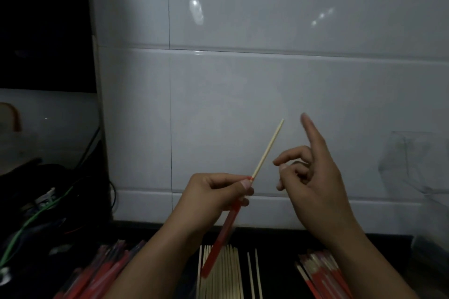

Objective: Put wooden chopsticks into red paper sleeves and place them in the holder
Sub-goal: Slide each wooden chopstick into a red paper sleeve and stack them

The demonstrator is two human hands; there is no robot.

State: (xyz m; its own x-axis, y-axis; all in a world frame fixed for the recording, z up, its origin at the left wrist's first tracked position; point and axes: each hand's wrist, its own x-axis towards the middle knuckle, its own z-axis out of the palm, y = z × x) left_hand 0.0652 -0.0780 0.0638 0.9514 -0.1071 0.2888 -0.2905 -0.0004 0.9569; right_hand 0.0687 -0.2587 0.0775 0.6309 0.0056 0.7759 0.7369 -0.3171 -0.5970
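Observation:
My left hand [218, 192] pinches the top of a red paper sleeve [222, 238] that hangs down and to the left. A wooden chopstick [268, 148] sticks out of the sleeve's mouth, pointing up and to the right. My right hand [313, 177] hovers just right of the chopstick, apart from it, holding nothing; one finger points up and the others are loosely curled. Bare wooden chopsticks [223, 272] lie in a row on the dark counter below my hands. The holder is not in view.
A stack of red sleeves [102, 272] lies at the lower left, and sleeved chopsticks [320, 272] lie at the lower right. Tangled wires [36, 213] sit at the left. A white tiled wall [243, 104] stands close behind. A clear plastic item [413, 165] leans at the right.

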